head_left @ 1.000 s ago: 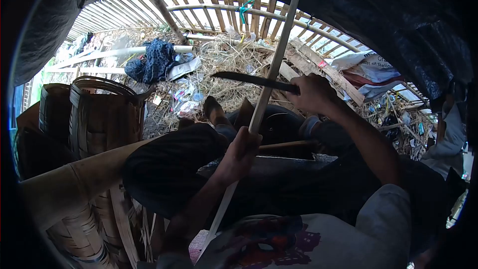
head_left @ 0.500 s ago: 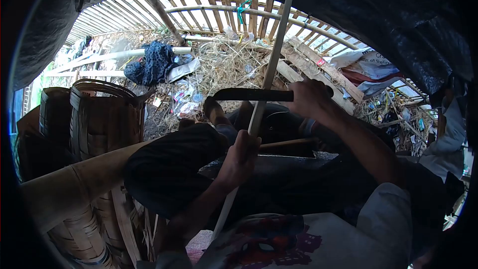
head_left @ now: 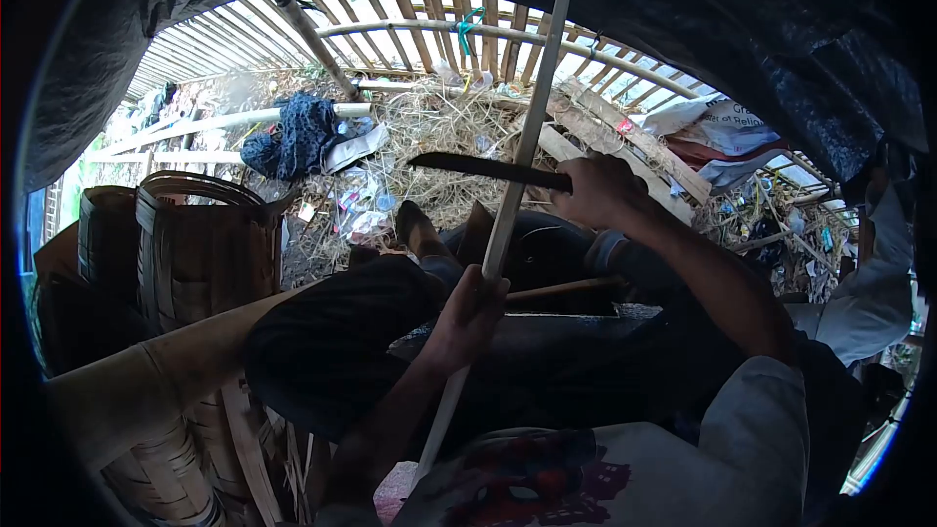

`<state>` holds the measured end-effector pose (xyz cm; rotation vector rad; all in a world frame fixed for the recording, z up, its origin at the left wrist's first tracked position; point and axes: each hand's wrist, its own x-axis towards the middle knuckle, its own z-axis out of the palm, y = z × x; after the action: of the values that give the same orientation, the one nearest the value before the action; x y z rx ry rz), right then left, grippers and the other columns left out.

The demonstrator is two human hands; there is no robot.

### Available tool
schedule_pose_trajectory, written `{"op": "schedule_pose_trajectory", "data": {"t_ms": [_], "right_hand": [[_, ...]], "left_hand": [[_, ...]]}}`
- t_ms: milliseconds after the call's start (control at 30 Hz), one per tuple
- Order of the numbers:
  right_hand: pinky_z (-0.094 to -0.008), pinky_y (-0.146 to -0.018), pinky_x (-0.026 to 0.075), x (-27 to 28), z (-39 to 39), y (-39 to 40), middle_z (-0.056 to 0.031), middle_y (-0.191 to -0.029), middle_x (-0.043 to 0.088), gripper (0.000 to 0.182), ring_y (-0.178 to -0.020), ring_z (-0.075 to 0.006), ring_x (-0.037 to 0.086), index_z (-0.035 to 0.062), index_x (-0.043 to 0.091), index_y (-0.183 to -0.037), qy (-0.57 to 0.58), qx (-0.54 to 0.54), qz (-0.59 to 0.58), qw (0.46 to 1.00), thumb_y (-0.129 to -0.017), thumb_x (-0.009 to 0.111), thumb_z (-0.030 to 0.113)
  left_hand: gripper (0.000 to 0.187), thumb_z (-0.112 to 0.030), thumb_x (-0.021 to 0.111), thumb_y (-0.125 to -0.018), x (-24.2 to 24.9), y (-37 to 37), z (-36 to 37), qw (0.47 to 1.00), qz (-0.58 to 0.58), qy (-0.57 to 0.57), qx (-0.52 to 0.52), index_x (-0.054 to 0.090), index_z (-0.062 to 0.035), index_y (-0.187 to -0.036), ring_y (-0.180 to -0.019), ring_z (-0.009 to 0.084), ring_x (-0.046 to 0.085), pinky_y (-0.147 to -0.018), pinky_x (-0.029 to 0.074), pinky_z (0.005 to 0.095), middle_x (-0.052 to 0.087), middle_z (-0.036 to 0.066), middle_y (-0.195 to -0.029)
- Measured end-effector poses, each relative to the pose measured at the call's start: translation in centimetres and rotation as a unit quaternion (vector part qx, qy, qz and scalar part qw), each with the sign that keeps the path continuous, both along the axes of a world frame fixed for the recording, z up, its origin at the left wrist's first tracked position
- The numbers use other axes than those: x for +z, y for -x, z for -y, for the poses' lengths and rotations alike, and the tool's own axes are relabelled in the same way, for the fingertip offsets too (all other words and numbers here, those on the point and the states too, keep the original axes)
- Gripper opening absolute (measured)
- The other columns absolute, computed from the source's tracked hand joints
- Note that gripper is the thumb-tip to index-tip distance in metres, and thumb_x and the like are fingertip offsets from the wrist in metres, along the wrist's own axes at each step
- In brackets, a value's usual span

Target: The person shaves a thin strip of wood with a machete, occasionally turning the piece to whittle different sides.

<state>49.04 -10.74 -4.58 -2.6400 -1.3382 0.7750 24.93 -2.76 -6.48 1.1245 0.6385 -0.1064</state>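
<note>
My left hand (head_left: 466,324) is closed around the lower part of a long, pale bamboo strip (head_left: 532,117). The strip slants from beside my body up toward the top of the view. In my right hand (head_left: 607,191) is the handle of a machete (head_left: 468,166) with a dark, broad blade. The blade crosses the strip well above my left hand and points left. It appears to lie against the strip; exact contact is hard to make out. My fingers wrap the handle and hide most of it.
Woven bamboo baskets (head_left: 210,244) stand on the left, beside a thick bamboo pole (head_left: 176,371). Ahead lie dry straw (head_left: 439,132), a dark cloth bundle (head_left: 293,137) and litter, before a slatted bamboo fence (head_left: 429,24). Planks (head_left: 634,137) and sacks (head_left: 727,127) lie to the right.
The machete's tip has swung up, so the blade now tilts up to the left instead of lying level. The bamboo strip and my left hand have shifted slightly down.
</note>
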Motion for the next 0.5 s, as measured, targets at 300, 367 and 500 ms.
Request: {"op": "schedule_pose_trajectory", "data": {"t_ms": [300,367,500], "right_hand": [[-0.0447,-0.070,0.051,-1.0,1.1,3.4,-0.0187,-0.073,0.064,0.032,-0.072,-0.0353,0.064,0.0040,0.063,-0.082,-0.042,0.111,0.000,0.993,-0.071,0.067,0.034],[-0.0438,-0.070,0.052,-0.3,1.1,4.2,-0.0187,-0.072,0.064,0.032,-0.071,-0.0350,0.065,0.0023,0.063,-0.079,-0.038,0.129,-0.014,0.991,-0.071,0.066,0.033],[-0.0424,-0.070,0.053,0.0,0.8,4.8,-0.0181,-0.070,0.065,0.029,-0.070,-0.0347,0.065,0.0014,0.064,-0.076,-0.011,0.133,-0.025,0.991,-0.070,0.065,0.030]], "left_hand": [[0.023,-0.003,0.047,-0.093,-2.7,0.9,0.2,0.990,0.032,-0.134,-0.033,0.040,-0.0050,-0.115,-0.076,0.0027,0.044,-0.062,0.039,0.0196,0.050,0.001,-0.095],[0.025,-0.002,0.047,-0.093,-2.2,0.7,0.3,0.989,0.033,-0.138,-0.028,0.040,-0.0042,-0.116,-0.078,0.0041,0.045,-0.063,0.040,0.0211,0.050,0.000,-0.097],[0.029,-0.004,0.047,-0.093,-2.4,0.4,0.6,0.970,0.059,-0.235,-0.012,0.038,-0.0016,-0.120,-0.077,0.0123,0.052,-0.064,0.043,0.0273,0.054,0.005,-0.092]]}}
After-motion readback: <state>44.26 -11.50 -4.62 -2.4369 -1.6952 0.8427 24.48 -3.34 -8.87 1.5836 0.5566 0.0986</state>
